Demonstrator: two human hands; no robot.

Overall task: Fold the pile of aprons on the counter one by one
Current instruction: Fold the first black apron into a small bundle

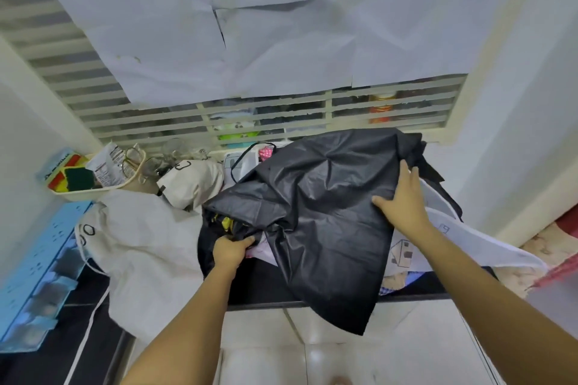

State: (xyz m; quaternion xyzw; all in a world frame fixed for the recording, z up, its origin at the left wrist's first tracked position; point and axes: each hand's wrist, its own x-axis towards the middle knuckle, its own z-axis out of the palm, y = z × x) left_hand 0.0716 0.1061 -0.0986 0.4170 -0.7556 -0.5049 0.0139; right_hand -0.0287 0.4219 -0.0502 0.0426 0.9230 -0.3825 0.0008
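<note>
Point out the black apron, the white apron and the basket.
black apron (319,212): head view, middle of its crumpled cloth.
white apron (147,247): head view, its flat middle.
basket (92,193): head view, front rim.

The light is bright and soft, with faint shadows. Everything looks a little blurry, and the walls (516,103) bend at the edges.

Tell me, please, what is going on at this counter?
A person is handling a black apron lying crumpled on the pile on the counter. The left hand grips its bunched lower edge, while the right hand rests flat on its right side. It is not folded yet; a cream apron lies alongside.
</note>
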